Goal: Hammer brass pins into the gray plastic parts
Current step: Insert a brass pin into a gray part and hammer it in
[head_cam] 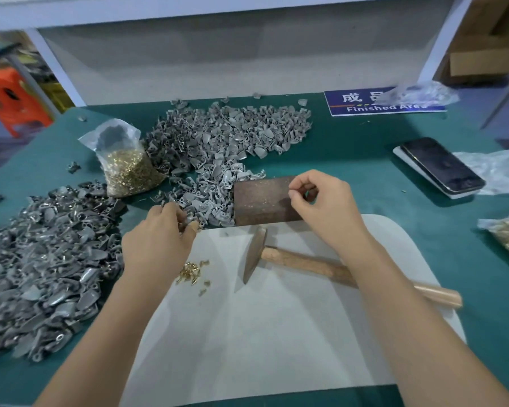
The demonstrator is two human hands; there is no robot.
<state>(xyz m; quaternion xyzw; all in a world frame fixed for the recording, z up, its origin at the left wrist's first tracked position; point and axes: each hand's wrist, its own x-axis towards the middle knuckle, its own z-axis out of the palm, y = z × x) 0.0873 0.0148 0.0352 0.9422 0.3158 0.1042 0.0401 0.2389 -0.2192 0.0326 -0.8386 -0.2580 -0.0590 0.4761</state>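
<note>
A gray plastic part [192, 223] is pinched in the curled left hand [159, 239] beside the parts pile [215, 160]; something small, not identifiable, is pinched by the right hand [323, 205] over a rusty block [262, 201]. Loose brass pins [193, 273] and the hammer [291, 264] lie on the white mat [262, 333].

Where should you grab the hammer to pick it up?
Probably the bare wooden handle end, coming from the right with the right hand. The hammer lies flat on the white mat; its metal head points left and the right forearm covers the middle.
</note>
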